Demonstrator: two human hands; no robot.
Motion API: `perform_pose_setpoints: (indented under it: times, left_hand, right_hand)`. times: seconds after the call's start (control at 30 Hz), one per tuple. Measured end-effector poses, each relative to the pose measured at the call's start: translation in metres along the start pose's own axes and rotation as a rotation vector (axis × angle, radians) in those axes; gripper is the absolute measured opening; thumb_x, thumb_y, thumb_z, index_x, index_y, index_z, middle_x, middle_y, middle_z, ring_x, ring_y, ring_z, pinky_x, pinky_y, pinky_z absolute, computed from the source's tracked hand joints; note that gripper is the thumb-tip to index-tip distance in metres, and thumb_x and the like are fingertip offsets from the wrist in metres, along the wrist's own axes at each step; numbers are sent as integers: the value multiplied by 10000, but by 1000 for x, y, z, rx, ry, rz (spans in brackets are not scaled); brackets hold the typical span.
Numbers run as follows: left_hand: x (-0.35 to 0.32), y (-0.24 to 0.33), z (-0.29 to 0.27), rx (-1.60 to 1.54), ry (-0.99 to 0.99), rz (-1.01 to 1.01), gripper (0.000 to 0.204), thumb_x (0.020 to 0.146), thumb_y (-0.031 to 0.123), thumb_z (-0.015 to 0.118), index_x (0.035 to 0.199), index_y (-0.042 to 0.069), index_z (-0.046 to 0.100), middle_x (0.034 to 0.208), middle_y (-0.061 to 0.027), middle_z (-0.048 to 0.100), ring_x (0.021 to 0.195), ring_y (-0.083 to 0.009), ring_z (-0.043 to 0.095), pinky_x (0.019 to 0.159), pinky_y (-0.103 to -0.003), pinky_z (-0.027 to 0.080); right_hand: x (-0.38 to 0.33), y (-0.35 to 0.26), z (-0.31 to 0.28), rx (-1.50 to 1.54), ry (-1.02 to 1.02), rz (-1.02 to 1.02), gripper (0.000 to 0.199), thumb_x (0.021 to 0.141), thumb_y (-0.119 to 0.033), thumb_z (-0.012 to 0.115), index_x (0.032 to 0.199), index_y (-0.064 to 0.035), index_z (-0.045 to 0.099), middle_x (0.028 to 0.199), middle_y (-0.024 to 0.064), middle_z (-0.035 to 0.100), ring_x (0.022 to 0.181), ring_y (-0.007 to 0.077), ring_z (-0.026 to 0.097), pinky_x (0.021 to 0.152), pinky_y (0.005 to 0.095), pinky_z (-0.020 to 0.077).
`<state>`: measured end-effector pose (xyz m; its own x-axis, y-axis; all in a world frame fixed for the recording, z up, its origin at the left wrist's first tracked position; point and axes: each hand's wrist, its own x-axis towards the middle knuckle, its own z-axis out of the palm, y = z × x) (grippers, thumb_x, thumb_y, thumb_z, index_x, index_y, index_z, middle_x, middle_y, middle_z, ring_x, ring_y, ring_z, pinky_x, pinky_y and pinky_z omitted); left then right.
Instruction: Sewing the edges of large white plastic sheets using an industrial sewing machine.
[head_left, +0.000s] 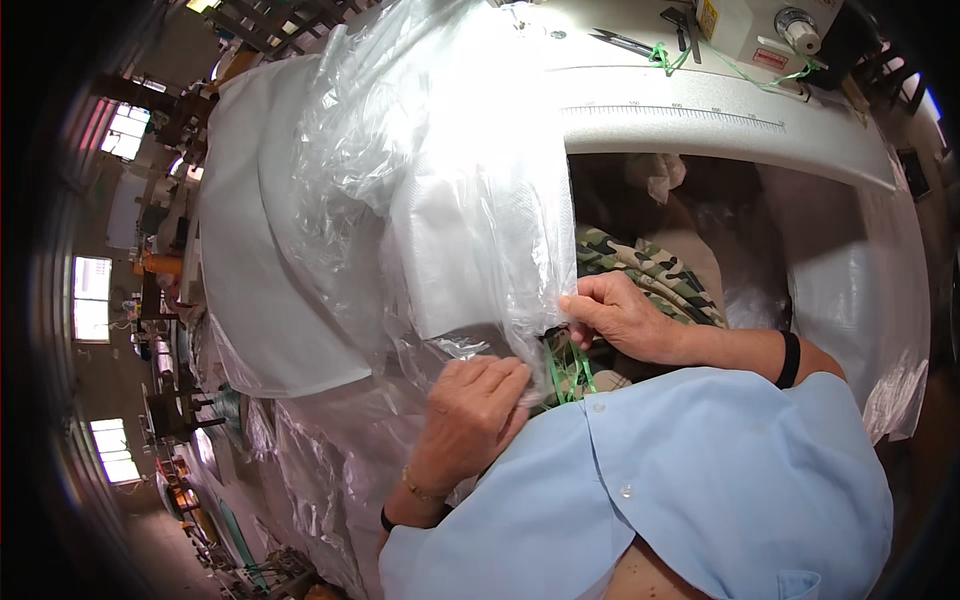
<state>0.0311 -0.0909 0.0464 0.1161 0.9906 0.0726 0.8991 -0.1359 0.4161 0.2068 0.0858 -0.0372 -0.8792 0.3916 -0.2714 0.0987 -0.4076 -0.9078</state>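
Observation:
White woven plastic sheeting [450,270] with a clear plastic film [345,165] over and around it hangs across the front edge of a white sewing table [740,145]. My right hand [630,318] pinches the lower right corner of this white sheeting between thumb and fingers. To its left, my left hand [470,410] is closed, its curled fingers at the lower edge of the clear film; the fingertips are partly hidden. Green strings [568,368] dangle between my two hands, above my lap.
A ruler scale [680,115] runs along the table edge. Tweezers [625,43] and more green thread [668,60] lie beside a machine housing with a knob [797,30]. Camouflage cloth [660,280] covers my legs. More plastic film [330,460] hangs at the left.

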Motion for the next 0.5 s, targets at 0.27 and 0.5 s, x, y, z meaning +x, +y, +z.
perform_pose_setpoints:
  times: [0.27, 0.5]
  left_hand:
    - [36, 13, -10, 178, 212, 93, 462, 818, 195, 703, 1250, 41, 652, 1290, -119, 649, 1187, -262, 601, 1091, -515, 354]
    - [9, -98, -10, 701, -69, -303, 227, 835, -3, 594, 1041, 42, 678, 1273, -84, 646, 1333, -285, 515, 1196, -626, 177]
  right_hand:
    - [4, -3, 7, 86, -23, -9, 273, 1034, -249, 581, 943, -4, 661, 777, 5, 621, 691, 66, 578, 650, 237, 510]
    - [2, -6, -1, 125, -35, 136, 225, 1023, -215, 603, 923, -21, 658, 768, -10, 620, 671, 54, 581, 646, 217, 500]
